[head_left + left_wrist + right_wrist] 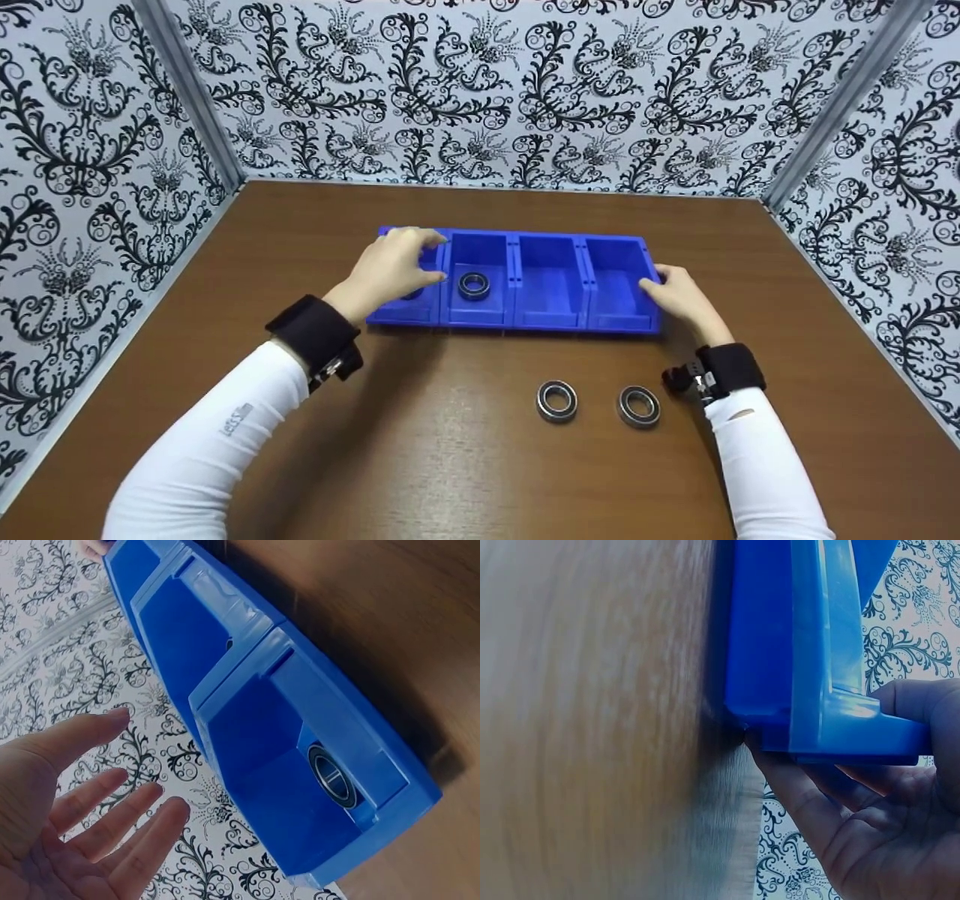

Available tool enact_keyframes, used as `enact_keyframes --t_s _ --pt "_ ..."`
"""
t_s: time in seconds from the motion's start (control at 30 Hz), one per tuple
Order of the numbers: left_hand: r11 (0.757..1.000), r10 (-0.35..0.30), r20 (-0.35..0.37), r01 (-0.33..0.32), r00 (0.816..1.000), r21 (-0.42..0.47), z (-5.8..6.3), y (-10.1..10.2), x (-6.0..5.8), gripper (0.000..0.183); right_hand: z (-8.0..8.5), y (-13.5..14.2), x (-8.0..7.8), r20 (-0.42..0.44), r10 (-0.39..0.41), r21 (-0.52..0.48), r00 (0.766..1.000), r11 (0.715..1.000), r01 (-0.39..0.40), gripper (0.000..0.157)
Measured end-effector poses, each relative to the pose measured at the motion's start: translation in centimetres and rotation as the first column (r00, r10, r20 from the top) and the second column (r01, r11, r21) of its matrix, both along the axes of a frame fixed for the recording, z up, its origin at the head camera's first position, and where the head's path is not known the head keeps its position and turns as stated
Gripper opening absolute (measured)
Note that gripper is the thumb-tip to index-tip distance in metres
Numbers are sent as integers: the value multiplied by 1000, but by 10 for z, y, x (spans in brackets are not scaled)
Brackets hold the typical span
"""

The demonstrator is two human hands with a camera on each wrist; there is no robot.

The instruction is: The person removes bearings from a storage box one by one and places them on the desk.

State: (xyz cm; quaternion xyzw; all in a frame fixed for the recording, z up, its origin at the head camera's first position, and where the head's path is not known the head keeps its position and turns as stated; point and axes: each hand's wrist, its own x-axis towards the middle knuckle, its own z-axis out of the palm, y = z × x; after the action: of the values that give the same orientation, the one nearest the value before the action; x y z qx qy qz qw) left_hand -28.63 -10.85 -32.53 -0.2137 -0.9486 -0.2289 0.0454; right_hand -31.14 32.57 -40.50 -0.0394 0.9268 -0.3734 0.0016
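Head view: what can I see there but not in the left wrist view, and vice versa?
Only the head view shows two loose bearings on the table and both sleeves. Only the left wrist view shows the palm side of the left hand and nearly all of the bearing in the leftmost bin. Both share the tray, table, wallpaper, left hand and some of the right hand.

Enclosed work area. A brown wood-grain bench [300, 217] runs back to a rear panel [480, 90], papered white with black scrollwork and feathery floral sprays. A left panel [82, 187] and a right panel [900, 195], in matching paper, flank its side edges. At the far left corner rises a grey left post [191, 90]; at the far right corner, a grey right post [840, 105], both metallic from where I stand. Pale glare [450, 457] marks the bench toward its near edge.
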Motion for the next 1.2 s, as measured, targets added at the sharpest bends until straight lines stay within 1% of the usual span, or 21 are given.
enact_keyframes --t_s 0.2,0.37,0.57,0.87,1.03,1.2 --pt "1000 -22 1 22 1000 -7 -2 7 -4 55 0 1 -1 14 -2 7 1000 1000 2 47" --pt "1000 -17 19 17 1000 -13 -3 14 -7 54 0 2 -2 27 -8 20 1000 1000 7 50" --pt "1000 -11 48 12 999 -24 -5 21 -10 54 0 2 -2 20 -7 18 1000 1000 6 48" --pt "999 -8 50 10 999 -44 -7 32 -12 54 1 1 -1 29 -5 -7 1000 1000 6 47" --pt "998 -21 52 24 998 -57 -9 39 -13 53 0 0 -1 36 -11 -12 999 1000 11 47" --pt "997 -35 43 38 998 -68 -13 45 -15 52 0 0 -1 22 -5 -15 1000 1000 6 47"
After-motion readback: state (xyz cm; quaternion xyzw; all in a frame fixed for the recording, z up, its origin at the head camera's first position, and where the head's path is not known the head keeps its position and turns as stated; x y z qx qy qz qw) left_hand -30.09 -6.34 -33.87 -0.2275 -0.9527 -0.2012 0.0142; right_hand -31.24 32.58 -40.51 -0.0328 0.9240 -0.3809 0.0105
